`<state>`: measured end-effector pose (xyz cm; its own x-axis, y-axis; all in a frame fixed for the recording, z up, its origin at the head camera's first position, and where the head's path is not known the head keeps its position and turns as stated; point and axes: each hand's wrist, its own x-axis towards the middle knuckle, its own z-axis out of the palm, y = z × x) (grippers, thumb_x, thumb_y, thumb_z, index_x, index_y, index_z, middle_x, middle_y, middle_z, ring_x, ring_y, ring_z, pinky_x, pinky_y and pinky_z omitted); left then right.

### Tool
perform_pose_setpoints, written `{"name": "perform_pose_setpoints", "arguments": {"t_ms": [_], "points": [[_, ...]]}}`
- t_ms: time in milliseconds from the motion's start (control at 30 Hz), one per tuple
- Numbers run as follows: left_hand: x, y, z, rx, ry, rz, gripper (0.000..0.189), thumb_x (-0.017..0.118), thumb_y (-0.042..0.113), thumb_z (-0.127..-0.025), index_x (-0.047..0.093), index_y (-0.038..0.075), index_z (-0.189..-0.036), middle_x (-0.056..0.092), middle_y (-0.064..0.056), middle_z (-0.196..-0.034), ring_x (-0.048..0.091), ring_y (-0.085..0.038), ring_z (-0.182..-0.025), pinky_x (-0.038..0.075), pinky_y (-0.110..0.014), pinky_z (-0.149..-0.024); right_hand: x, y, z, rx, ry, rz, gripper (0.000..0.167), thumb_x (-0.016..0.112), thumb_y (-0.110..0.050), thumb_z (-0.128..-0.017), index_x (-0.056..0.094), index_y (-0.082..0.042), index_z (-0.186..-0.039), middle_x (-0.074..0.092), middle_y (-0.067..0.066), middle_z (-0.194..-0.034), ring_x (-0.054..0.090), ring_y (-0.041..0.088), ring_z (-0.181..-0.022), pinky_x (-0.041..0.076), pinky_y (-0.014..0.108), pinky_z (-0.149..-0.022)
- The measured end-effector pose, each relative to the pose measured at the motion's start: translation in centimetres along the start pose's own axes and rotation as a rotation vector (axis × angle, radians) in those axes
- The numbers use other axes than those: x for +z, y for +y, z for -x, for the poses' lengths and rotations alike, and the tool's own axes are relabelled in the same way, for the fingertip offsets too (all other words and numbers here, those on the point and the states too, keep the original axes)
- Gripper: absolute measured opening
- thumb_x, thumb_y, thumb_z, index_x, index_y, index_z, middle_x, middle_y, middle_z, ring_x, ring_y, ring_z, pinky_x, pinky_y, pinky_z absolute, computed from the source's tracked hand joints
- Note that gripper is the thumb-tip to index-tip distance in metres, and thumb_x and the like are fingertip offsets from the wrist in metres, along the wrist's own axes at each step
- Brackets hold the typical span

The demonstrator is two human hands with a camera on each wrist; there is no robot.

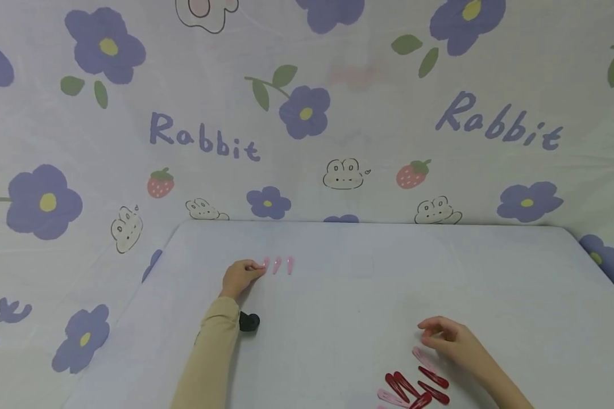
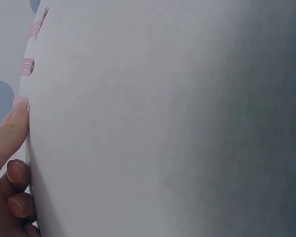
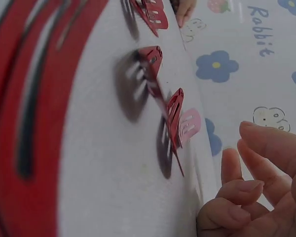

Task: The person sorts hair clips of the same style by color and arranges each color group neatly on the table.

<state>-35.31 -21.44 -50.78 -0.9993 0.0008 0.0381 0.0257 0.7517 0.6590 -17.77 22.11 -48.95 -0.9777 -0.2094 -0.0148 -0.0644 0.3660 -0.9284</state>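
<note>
The left hand [image 1: 240, 276] pinches the leftmost pink clip [image 1: 266, 262]; by the right hand [image 1: 450, 341], its fingers relaxed and empty, a loose pink clip [image 1: 422, 357] lies just on their near side, long axis slanting toward a red clip [image 1: 434, 377]

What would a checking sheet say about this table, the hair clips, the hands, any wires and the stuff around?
Surface: white table, looks flat.
Job's things: three pink clips in a row towards the far edge; red clips and more pink clips grouped near the right hand.
Clutter: small black object by the left sleeve.
Hands: left hand pinches the row's leftmost clip; right holds nothing.
Cables: nothing seen.
Surroundings: flowery "Rabbit" backdrop.
</note>
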Motion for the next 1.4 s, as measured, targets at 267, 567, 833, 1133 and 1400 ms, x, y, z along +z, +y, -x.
{"name": "perform_pose_setpoints", "arguments": {"t_ms": [267,567,833,1133,1400], "points": [[-0.3,0.2,0.0,0.017,-0.001,0.010,0.018,0.070,0.025,-0.078,0.070,0.008,-0.084,0.057,0.002,-0.069,0.046,-0.015,-0.063,0.036,-0.029,-0.062,0.4,0.5,-0.4,0.084,0.038,0.062,0.034,0.072,-0.010,-0.073,0.059,0.003,-0.102,0.055,0.007,-0.083,0.041,0.009,-0.056,0.038,0.024,-0.049],[0.0,0.4,0.5,0.019,0.010,0.006,0.018,0.070,0.023,-0.078,0.070,0.007,-0.084,0.057,0.002,-0.068,0.045,-0.015,-0.061,0.036,-0.029,-0.060,0.9,0.1,0.3,0.026,0.054,0.231,0.027,0.074,-0.010,-0.071,0.061,-0.003,-0.093,0.053,0.000,-0.074,0.038,0.007,-0.053,0.034,0.023,-0.048],[0.0,0.3,0.3,0.031,0.038,0.015,0.018,0.071,0.023,-0.077,0.070,0.007,-0.083,0.058,0.002,-0.068,0.045,-0.014,-0.061,0.036,-0.029,-0.059,1.6,0.0,0.3,-0.020,0.128,0.310,0.014,0.070,-0.006,-0.075,0.064,-0.006,-0.087,0.055,-0.006,-0.067,0.042,0.006,-0.053,0.037,0.023,-0.048],[-0.1,0.3,0.4,0.032,0.043,0.017,0.017,0.071,0.022,-0.077,0.070,0.007,-0.083,0.058,0.001,-0.067,0.046,-0.015,-0.061,0.036,-0.030,-0.060,2.4,-0.3,0.1,0.103,0.124,0.330,0.022,0.075,-0.011,-0.071,0.065,-0.006,-0.089,0.054,-0.003,-0.072,0.040,0.010,-0.056,0.035,0.024,-0.048],[0.0,0.2,0.3,0.020,0.038,0.068,0.019,0.071,0.024,-0.076,0.071,0.009,-0.088,0.062,0.000,-0.074,0.053,-0.017,-0.068,0.039,-0.033,-0.066,2.7,-0.8,0.1,0.090,0.107,0.336,0.017,0.071,-0.006,-0.074,0.064,-0.005,-0.090,0.052,-0.003,-0.071,0.041,0.009,-0.057,0.037,0.023,-0.050]]}}
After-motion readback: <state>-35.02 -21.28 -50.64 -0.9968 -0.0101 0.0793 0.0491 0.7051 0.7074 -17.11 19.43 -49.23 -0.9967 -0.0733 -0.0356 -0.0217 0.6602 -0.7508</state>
